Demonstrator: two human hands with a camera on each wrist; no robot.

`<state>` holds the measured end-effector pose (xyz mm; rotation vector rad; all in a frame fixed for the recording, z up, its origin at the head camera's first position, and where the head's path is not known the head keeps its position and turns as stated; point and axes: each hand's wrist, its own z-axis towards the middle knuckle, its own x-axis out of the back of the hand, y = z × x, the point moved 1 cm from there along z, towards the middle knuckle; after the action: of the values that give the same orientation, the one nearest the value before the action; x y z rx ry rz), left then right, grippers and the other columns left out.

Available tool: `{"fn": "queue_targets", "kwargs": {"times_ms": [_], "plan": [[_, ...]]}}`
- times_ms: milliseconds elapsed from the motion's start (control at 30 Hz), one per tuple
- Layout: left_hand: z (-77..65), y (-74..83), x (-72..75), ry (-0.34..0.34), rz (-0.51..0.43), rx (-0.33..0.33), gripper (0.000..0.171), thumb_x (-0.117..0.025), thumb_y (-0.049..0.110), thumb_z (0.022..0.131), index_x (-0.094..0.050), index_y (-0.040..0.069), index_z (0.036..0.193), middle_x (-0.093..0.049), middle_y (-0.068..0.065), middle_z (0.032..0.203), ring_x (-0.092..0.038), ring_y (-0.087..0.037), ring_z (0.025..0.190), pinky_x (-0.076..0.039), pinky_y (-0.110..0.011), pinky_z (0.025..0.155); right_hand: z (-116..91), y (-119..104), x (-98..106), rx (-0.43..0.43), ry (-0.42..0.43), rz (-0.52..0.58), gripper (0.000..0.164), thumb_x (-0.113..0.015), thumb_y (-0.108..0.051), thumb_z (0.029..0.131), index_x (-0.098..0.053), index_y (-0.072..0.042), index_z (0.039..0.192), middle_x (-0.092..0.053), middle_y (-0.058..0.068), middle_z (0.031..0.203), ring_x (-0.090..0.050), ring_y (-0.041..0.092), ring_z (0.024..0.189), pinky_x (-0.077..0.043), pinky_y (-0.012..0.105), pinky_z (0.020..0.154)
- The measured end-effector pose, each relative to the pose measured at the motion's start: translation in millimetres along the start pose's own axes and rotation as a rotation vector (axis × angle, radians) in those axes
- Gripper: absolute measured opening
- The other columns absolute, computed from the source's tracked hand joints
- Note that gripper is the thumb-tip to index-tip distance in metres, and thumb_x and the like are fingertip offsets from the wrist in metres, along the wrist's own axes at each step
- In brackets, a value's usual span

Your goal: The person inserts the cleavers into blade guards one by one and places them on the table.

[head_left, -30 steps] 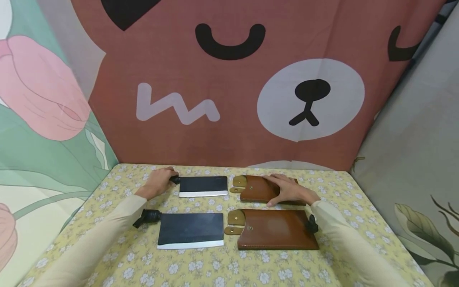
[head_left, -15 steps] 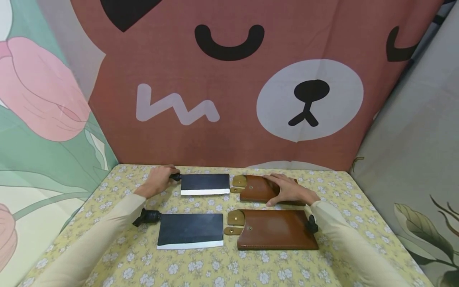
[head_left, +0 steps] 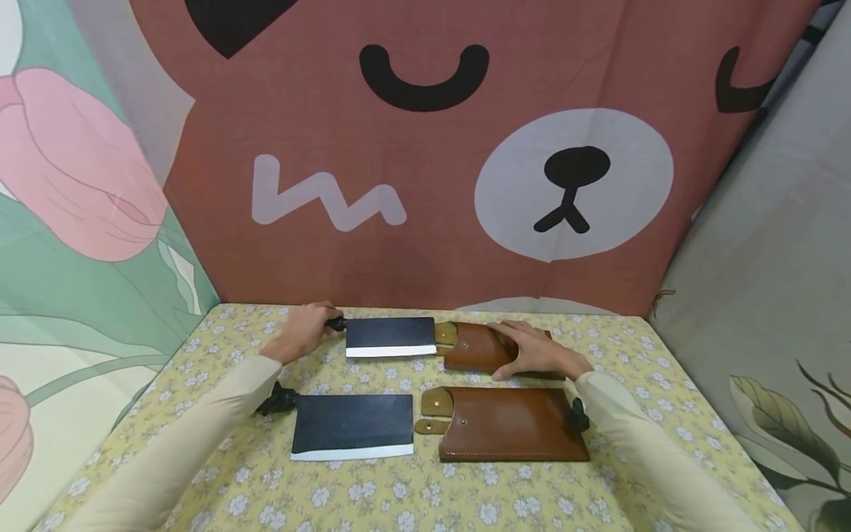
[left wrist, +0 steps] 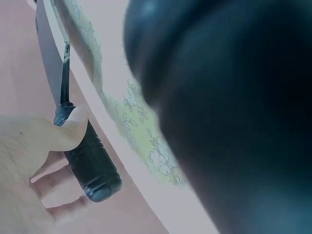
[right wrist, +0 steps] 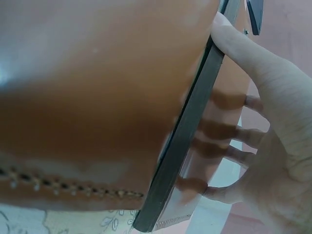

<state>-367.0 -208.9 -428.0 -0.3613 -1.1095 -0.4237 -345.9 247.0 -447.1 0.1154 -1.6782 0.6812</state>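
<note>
My left hand (head_left: 304, 334) grips the black handle of the far cleaver (head_left: 390, 334), thumb and fingers around it in the left wrist view. Its dark blade with a bright edge points right, and the tip end overlaps the tan mouth flap of the far brown leather sheath (head_left: 467, 347). Spread over that sheath, my right hand (head_left: 535, 350) holds it with the thumb on the near edge and the fingers along the far side. In the right wrist view, the right thumb (right wrist: 239, 41) lies along the sheath's edge.
A second cleaver (head_left: 352, 425) lies nearer me on the flowered tablecloth (head_left: 372, 502), handle to the left. To its right is a second brown leather sheath (head_left: 515, 425), just in front of my right hand. A bear-print cloth (head_left: 425, 258) hangs behind the table.
My left hand has moved the far cleaver right and slightly back, so its blade end now reaches the far sheath's flap. The right hand and its sheath have stayed in place.
</note>
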Motion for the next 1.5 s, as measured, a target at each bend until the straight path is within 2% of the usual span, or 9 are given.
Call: {"fn": "queue_targets", "kwargs": {"times_ms": [333,567,733,967,1133,1300,1500], "plan": [[5.7,5.1,-5.7,-0.044,-0.029,0.026,0.037,-0.083,0.021,0.078,-0.075,0.014,0.114,-0.071,-0.008,0.111,-0.067,-0.029,0.097,-0.054,-0.048,0.081,0.1,-0.7,0.7,-0.011,0.011,-0.004,0.110,-0.078,-0.065,0.069,-0.025,-0.026,0.157,-0.023,0.017,0.161,-0.022,0.047,0.146,-0.019,0.078,0.103],[12.7,16.6,-5.3,-0.066,-0.008,0.017,0.041,-0.084,0.024,0.076,-0.075,0.015,0.115,-0.072,-0.008,0.112,-0.066,-0.028,0.103,-0.050,-0.048,0.090,-0.7,-3.5,0.8,-0.025,0.029,-0.020,0.108,-0.077,-0.067,0.069,-0.027,-0.027,0.156,-0.024,0.016,0.161,-0.023,0.046,0.146,-0.020,0.078,0.103],[13.9,17.7,-7.2,-0.067,-0.037,0.016,0.040,-0.083,0.022,0.078,-0.074,0.012,0.116,-0.071,-0.010,0.112,-0.068,-0.030,0.099,-0.054,-0.047,0.083,-0.6,-3.3,-0.2,-0.025,0.035,-0.019,0.108,-0.076,-0.069,0.068,-0.028,-0.029,0.156,-0.026,0.015,0.161,-0.024,0.045,0.146,-0.021,0.078,0.103],[13.7,15.4,-7.8,-0.068,-0.042,0.069,0.039,-0.083,0.021,0.079,-0.074,0.014,0.116,-0.071,-0.009,0.109,-0.067,-0.031,0.099,-0.053,-0.048,0.080,-1.6,-1.8,-0.2,-0.023,0.037,-0.018,0.107,-0.076,-0.069,0.068,-0.027,-0.030,0.156,-0.025,0.015,0.161,-0.024,0.044,0.146,-0.021,0.077,0.104],[16.2,16.1,-9.6,-0.057,-0.004,0.030,0.033,-0.084,0.021,0.077,-0.076,0.016,0.109,-0.071,-0.007,0.101,-0.067,-0.030,0.096,-0.052,-0.049,0.082,-1.0,0.3,0.7,-0.006,0.051,-0.021,0.107,-0.076,-0.068,0.069,-0.028,-0.028,0.156,-0.027,0.015,0.160,-0.027,0.045,0.145,-0.024,0.078,0.102],[16.4,18.5,-12.8,-0.055,0.016,0.013,0.026,-0.085,0.021,0.075,-0.076,0.015,0.098,-0.071,-0.006,0.094,-0.069,-0.031,0.089,-0.052,-0.051,0.074,0.2,2.0,-1.1,0.000,0.041,-0.028,0.106,-0.073,-0.071,0.070,-0.027,-0.030,0.156,-0.028,0.015,0.160,-0.028,0.044,0.144,-0.026,0.077,0.101],[15.4,22.7,-11.6,-0.035,0.030,-0.009,0.024,-0.085,0.019,0.075,-0.077,0.015,0.097,-0.072,-0.006,0.095,-0.069,-0.031,0.088,-0.053,-0.050,0.075,2.0,2.5,-3.5,0.004,0.040,-0.030,0.106,-0.074,-0.070,0.070,-0.027,-0.031,0.156,-0.029,0.016,0.160,-0.029,0.044,0.144,-0.027,0.076,0.102]]}}
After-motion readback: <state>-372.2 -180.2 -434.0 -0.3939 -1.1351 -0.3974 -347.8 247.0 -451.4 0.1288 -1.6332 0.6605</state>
